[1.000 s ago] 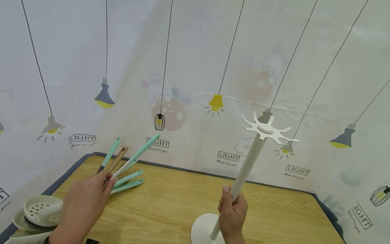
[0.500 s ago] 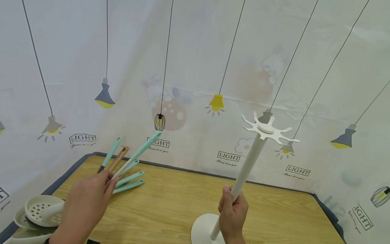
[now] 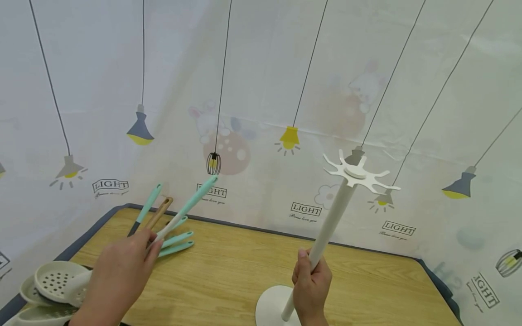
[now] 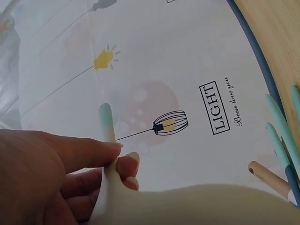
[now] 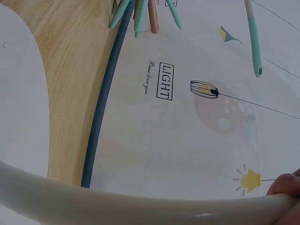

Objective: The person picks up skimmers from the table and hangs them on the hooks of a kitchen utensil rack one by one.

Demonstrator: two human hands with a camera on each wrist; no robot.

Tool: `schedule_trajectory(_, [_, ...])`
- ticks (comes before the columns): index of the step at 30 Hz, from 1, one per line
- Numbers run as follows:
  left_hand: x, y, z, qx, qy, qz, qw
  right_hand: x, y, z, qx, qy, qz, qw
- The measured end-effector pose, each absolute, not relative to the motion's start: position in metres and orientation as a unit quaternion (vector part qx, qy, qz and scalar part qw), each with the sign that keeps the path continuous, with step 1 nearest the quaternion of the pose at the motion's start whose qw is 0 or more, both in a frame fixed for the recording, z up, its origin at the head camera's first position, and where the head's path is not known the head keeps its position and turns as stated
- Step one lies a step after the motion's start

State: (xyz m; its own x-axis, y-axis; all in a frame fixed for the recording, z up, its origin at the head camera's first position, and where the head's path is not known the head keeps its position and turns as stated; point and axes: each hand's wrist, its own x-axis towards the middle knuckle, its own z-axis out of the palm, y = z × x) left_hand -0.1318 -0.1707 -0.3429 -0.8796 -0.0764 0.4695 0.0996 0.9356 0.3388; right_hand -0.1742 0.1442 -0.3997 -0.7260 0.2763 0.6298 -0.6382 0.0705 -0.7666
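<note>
Moved slightly right since the earlier frame, my left hand [image 3: 122, 267] pinches a mint-handled utensil [image 3: 195, 197] above the table [image 3: 228, 267], its lower end hidden behind my knuckles; white heads [image 3: 57, 281] overlap alongside. My right hand [image 3: 311, 287] grips the white stand [image 3: 333, 219], its base [image 3: 272, 308] cut off

the left hand [image 3: 120, 267] masks the lower end of the mint-handled utensil [image 3: 189, 205] it pinches and part of the clustered perforated utensils [image 3: 55, 276]. the head view's bottom edge crops the round base [image 3: 269, 308]; the right hand [image 3: 311, 287] covers a stretch of white pole [image 3: 333, 217]. script [image 3: 303, 218] beneath the "light" signs [image 3: 306, 208] blurs there.
</note>
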Motion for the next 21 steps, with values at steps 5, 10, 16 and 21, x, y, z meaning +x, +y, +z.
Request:
schedule_trajectory(5, [-0.1321, -0.1692, -0.3429, -0.006, -0.955, -0.185, 0.233, -0.1742, 0.1444, -0.3998, 0.149, -0.642, 0.669, 0.343])
schedule_trajectory(10, [-0.1311, -0.1668, -0.3426, -0.01, -0.951, -0.188, 0.244, -0.1741, 0.1441, -0.4, 0.145, -0.642, 0.671, 0.343])
schedule_trajectory(16, [-0.1301, -0.164, -0.3418, -0.01, -0.949, -0.197, 0.244, -0.1741, 0.1439, -0.4005, 0.14, -0.647, 0.666, 0.343])
schedule_trajectory(21, [-0.1292, -0.162, -0.3412, -0.014, -0.951, -0.204, 0.233, -0.1742, 0.1441, -0.4001, 0.146, -0.644, 0.668, 0.342])
